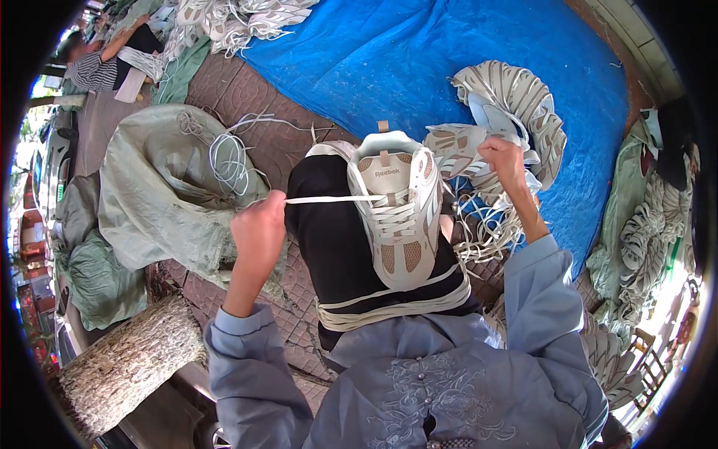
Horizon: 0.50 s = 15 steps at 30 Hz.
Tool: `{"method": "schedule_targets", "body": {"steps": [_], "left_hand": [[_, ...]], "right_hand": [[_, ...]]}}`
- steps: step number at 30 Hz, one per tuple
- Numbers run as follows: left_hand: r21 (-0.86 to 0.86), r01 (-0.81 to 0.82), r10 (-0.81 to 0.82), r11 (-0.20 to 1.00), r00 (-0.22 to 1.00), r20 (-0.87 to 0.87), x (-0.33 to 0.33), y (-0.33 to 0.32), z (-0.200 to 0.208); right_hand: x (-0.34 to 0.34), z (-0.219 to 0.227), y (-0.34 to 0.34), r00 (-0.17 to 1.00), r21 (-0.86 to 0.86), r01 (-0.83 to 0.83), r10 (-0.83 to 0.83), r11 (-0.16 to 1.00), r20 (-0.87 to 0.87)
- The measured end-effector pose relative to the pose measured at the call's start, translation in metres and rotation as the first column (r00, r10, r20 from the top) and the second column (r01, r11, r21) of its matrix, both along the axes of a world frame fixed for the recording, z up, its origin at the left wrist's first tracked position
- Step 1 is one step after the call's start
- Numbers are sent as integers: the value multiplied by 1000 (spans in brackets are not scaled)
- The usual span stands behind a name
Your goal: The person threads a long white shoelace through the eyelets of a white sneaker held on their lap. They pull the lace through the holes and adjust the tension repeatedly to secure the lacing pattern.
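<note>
A white and beige sneaker upper (407, 262) rests on my black-covered leg (318, 224), its toe toward me. White lace crisscrosses through its lower eyelets. My left hand (258, 224) is closed on a flat white shoelace (321, 200), which runs taut sideways from the upper. To the right of the upper, my right hand (502, 161) is raised in a fist over other uppers; what its fingers hold is hidden. Several pale laces (396, 308) lie in a band across my leg, nearer my body.
A curved stack of uppers (550, 123) lies on a blue tarp (396, 56), with tangled laces (486, 232) beside it. On the left are a pale sack (149, 179) with coiled cord (228, 165) and a rough stone block (134, 359). Another person (97, 71) sits far left.
</note>
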State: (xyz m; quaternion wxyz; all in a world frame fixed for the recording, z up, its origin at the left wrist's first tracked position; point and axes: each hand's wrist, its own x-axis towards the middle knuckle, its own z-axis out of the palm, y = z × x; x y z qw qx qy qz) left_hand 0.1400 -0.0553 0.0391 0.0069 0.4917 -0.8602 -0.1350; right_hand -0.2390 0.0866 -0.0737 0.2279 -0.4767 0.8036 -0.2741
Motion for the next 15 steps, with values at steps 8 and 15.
{"method": "schedule_targets", "body": {"steps": [8,15], "left_hand": [[734,488,878,472,-189,-439,1,-4,-34],[725,147,728,673,-306,-614,60,-61,-8]], "right_hand": [[72,-43,-30,135,40,64,-49,997,990],[25,-18,-55,-82,-232,494,310,838,947]]}}
